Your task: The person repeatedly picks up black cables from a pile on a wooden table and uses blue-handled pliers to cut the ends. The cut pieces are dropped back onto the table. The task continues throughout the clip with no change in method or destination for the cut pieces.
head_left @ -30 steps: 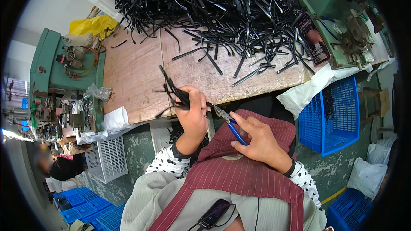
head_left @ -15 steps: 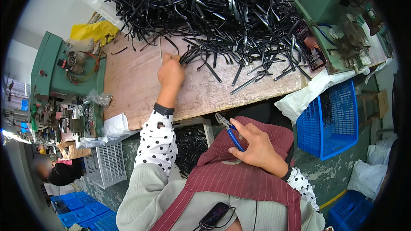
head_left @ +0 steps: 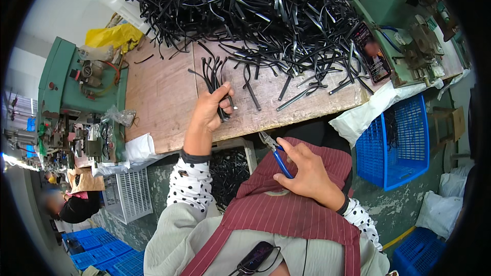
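Observation:
My left hand (head_left: 210,106) is closed round a small bunch of black eyeglass temples (head_left: 214,74), held upright above the table's near edge. Their curved tips fan out at the top, and the straight ends come out below my fingers. In front of my apron, my right hand (head_left: 309,171) grips blue-handled cutting pliers (head_left: 279,159) with the jaws pointing up toward the table. A large heap of the same black temples (head_left: 245,10) covers the far side of the wooden table (head_left: 158,97), and loose ones lie in front of it.
Green machines (head_left: 53,87) stand left and right of the table. A phone (head_left: 372,53) lies by the right one. Below are a blue crate (head_left: 394,166), a white crate (head_left: 128,197) and a bin of black pieces (head_left: 227,171). Another person (head_left: 79,204) sits at the far left.
My left hand has drawn back from the heap's edge toward me, lifting the bunch of temples and turning it upright. My right hand with the pliers has barely moved.

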Motion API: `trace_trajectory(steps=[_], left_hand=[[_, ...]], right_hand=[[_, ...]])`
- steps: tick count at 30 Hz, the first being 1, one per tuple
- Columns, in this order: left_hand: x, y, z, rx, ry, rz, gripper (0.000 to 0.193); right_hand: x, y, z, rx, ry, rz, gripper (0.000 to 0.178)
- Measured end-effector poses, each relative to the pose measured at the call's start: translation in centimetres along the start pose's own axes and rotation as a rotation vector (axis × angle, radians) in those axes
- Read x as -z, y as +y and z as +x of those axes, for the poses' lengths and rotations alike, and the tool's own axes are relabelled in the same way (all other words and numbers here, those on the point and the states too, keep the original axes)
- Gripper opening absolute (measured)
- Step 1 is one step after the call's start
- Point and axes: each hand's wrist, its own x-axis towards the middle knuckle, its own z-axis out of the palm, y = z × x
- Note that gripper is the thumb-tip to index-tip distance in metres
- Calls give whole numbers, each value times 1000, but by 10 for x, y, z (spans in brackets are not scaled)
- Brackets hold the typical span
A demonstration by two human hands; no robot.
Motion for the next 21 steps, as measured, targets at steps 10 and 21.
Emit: trace_trajectory(steps=[10,21], left_hand=[[-43,-23,-47,-28,-397,-398,23],[-43,-24,-48,-29,-467,-365,22]], right_hand=[[15,-18,11,212,143,-225,81],[19,-21,11,238,122,-302,77]])
